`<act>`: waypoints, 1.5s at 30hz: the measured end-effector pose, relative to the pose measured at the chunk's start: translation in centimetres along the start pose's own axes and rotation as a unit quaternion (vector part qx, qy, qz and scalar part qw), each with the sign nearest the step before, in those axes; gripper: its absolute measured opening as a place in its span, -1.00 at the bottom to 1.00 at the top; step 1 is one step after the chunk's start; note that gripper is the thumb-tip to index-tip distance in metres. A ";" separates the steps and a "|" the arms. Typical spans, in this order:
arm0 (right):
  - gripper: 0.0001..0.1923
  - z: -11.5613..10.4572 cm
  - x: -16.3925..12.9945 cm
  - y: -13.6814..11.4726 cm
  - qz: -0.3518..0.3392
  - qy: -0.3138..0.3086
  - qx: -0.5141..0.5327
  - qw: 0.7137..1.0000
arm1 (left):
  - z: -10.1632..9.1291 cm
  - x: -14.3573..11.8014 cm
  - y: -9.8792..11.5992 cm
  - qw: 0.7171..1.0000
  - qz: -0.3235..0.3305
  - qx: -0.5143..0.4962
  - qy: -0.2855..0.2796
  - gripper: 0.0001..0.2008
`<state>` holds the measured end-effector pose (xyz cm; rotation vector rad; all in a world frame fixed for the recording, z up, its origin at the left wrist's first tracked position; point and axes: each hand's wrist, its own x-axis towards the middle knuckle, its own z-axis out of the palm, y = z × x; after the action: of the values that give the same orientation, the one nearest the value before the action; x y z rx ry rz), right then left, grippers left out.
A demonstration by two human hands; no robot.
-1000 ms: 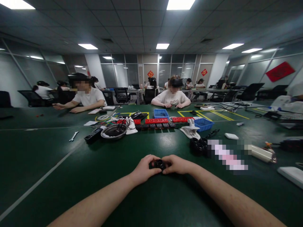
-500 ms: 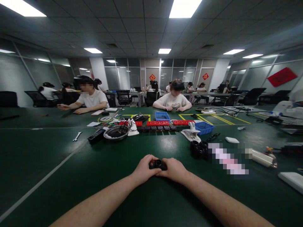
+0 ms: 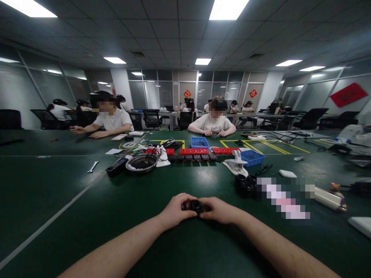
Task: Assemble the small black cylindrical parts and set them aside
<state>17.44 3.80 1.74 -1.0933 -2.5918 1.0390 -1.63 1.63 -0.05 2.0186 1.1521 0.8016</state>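
Observation:
Between my two hands is a small black round part (image 3: 196, 207) with an opening in its top. My left hand (image 3: 176, 211) is closed on its left side, the thumb in front and the fingers curled behind. From the right, my right hand (image 3: 222, 210) pinches the same part, its thumb low and its fingers across the back. The fingers hide much of the part's sides. Off to the right stands a cluster of black round pieces (image 3: 245, 186), close to a white clamp (image 3: 236, 165).
Red power-strip pieces (image 3: 193, 151) and black socket modules (image 3: 197, 157) lie in a row. Around them are blue bins (image 3: 199, 142), a metal bowl (image 3: 142, 164) and a black device (image 3: 117, 166). A wrench (image 3: 93, 166) lies left. Two people sit across the green table (image 3: 130, 193).
Both hands and the black part sit slightly lower in the picture. My right-hand fingers have shifted, showing more of the part's round top. The whole view has moved a little.

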 end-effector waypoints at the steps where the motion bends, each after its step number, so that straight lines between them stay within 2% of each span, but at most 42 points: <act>1: -0.71 0.1 0.1 0.1 0.006 0.002 -0.001 1.000 | 0.0 0.0 0.0 1.000 -0.002 -0.004 0.003 -0.66; 4: -0.77 0.3 0.3 0.4 0.022 0.019 -0.012 1.000 | 0.1 0.0 0.1 1.000 -0.002 -0.005 0.008 -0.69; 8: -0.72 0.8 0.5 0.3 0.051 0.057 -0.057 0.995 | 0.4 0.0 0.2 0.999 -0.002 0.014 0.030 -0.71; 12: -0.66 1.9 0.8 -0.3 0.095 0.116 -0.140 0.979 | 0.8 -0.1 0.2 0.997 -0.018 0.036 0.069 -0.72; 16: -0.67 2.8 0.9 -0.7 0.109 0.161 -0.193 0.962 | 1.0 -0.2 0.3 0.993 -0.032 0.053 0.102 -0.75; 20: -0.58 2.6 0.8 -0.8 0.116 0.156 -0.187 0.963 | 0.9 -0.2 0.4 0.992 -0.022 0.060 0.109 -0.72; 24: -0.53 1.7 0.6 -0.5 0.078 0.136 -0.122 0.980 | 0.8 -0.3 0.5 0.990 -0.019 0.058 0.127 -0.58; 27: -0.52 1.1 0.5 -0.2 0.054 0.104 -0.057 0.991 | 0.8 -0.4 0.8 0.990 -0.022 0.062 0.122 -0.65; 30: -0.53 0.6 0.5 0.4 0.013 0.060 0.010 0.998 | 0.5 -0.5 1.0 0.995 -0.006 0.048 0.090 -0.72; 33: -0.66 0.3 0.5 1.1 -0.016 0.010 0.065 0.998 | 0.3 -0.4 0.9 0.999 0.016 0.027 0.041 -0.69; 36: -0.82 0.1 0.5 1.6 -0.010 -0.021 0.081 0.996 | 0.1 -0.4 0.6 1.000 0.006 0.018 0.024 -0.63; 39: -0.80 0.2 0.6 1.5 0.007 -0.006 0.066 0.998 | 0.2 -0.3 0.3 1.000 0.003 0.020 0.023 -0.65; 42: -0.70 0.8 0.7 1.0 0.045 0.054 -0.004 0.998 | 0.4 -0.4 0.5 0.999 0.002 0.031 0.036 -0.70; 45: -0.65 1.8 0.8 0.2 0.089 0.116 -0.100 0.984 | 0.8 -0.5 0.7 0.996 -0.021 0.051 0.067 -0.72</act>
<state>16.29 3.49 0.11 -1.4228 -2.4847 0.6445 -0.92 0.75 -0.07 2.0405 1.3315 0.8842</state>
